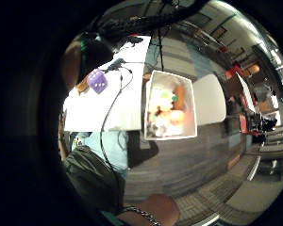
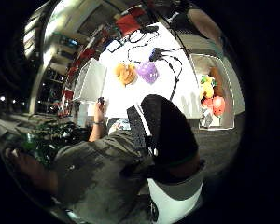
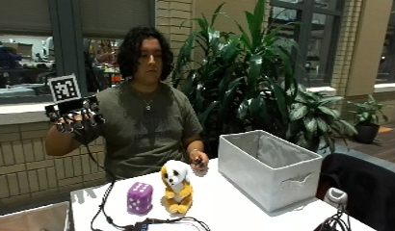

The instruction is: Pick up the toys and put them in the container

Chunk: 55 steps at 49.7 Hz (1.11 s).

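In the outside view my gloved right hand [image 3: 75,122] is raised at shoulder height beside the person, well above and away from the table, fingers relaxed and holding nothing. On the white table [image 3: 217,207] a purple plush die [image 3: 139,197] stands next to an upright yellow-and-white plush dog [image 3: 176,186]. A grey fabric container [image 3: 268,168] stands to their right, open at the top. The palm views look down on the die [image 1: 97,81] [image 2: 148,72], the dog [image 2: 126,73] and the grey container [image 2: 90,80].
A white bin [image 1: 170,104] [image 2: 213,95] holding several colourful toys stands off the table's end; its rim [image 3: 31,216] shows low in the outside view. The person's bare left hand [image 3: 199,166] rests on the table behind the dog. Black cables [image 3: 152,222] trail along the front edge.
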Motion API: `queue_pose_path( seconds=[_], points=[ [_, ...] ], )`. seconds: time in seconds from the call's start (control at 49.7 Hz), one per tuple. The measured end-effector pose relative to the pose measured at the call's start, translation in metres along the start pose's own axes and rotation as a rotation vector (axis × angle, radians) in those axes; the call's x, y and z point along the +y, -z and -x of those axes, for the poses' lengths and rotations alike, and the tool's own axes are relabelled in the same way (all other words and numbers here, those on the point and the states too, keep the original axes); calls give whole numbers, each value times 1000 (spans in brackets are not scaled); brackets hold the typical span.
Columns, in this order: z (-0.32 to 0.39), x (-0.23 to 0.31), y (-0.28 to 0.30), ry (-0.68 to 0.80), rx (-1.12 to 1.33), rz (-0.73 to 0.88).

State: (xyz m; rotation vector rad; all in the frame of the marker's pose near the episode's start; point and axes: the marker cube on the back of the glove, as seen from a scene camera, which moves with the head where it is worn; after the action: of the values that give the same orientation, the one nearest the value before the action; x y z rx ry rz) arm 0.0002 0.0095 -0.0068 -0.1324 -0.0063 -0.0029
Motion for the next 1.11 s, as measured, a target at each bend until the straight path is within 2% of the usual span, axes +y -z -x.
queue_pose_path(
  seconds=[0.161,0.322,0.443,0.583,0.724,0.805,0.966,1.107],
  points=[
    [0,-19,-9,4,4,-141],
    [7,-18,-15,30,-35,-19],
    [31,-33,-42,-80,-83,70],
    [59,-84,-102,159,-132,26],
    [86,-131,-163,201,-188,85],
    [94,-156,-193,226,-196,59],
    [103,-166,-242,247,-4,108],
    [97,-168,-247,267,170,-43]
  ],
)
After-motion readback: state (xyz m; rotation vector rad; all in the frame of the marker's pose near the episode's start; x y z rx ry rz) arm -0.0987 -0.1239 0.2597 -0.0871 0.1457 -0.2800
